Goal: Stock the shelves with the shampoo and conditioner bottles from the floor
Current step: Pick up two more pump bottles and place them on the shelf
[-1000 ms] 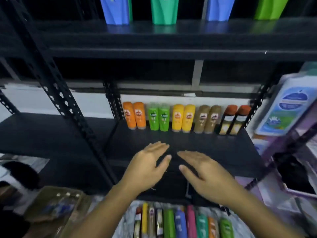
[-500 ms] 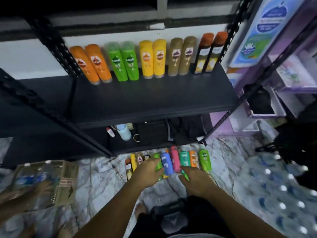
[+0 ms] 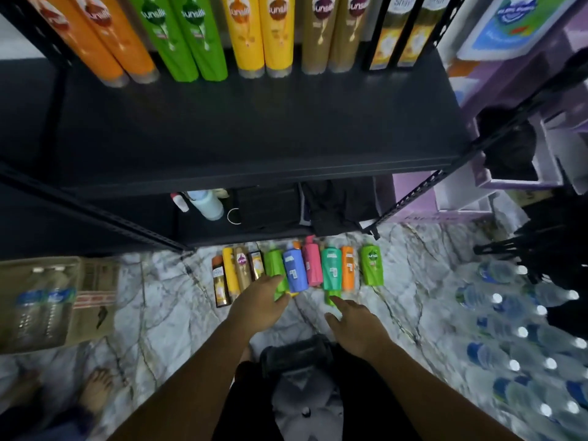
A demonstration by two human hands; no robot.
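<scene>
A black metal shelf [image 3: 254, 138] fills the upper half of the view, its perforated uprights crossing in front of some stock. Below it lies a marble-patterned floor [image 3: 165, 313]. A pack of water bottles [image 3: 521, 332] lies at the right and a cardboard box [image 3: 92, 300] holding two more at the left. At the back of the shelf stands a row of paired bottles: orange [image 3: 105, 43], green [image 3: 184, 39], yellow [image 3: 261, 33] and tan [image 3: 331, 33], each showing "unsilk" of the Sunsilk logo. A darker pair [image 3: 401, 36] sits partly behind an upright, its writing unreadable. The floor bottles [image 3: 241, 268] lie side by side just in front of the shelf's foot. Among them are a blue bottle [image 3: 295, 270], a pink one [image 3: 312, 262], a teal one [image 3: 331, 268] and a green Sunsilk one [image 3: 371, 265]. The left hand [image 3: 261, 303] lies over the lower end of a green bottle [image 3: 273, 264] beside the blue one. Blur hides whether its fingers close round it. The right hand [image 3: 356, 326] is spread, its forefinger stretched toward a green piece under the teal bottle, holding nothing. A bare foot [image 3: 97, 389] shows at lower left.
</scene>
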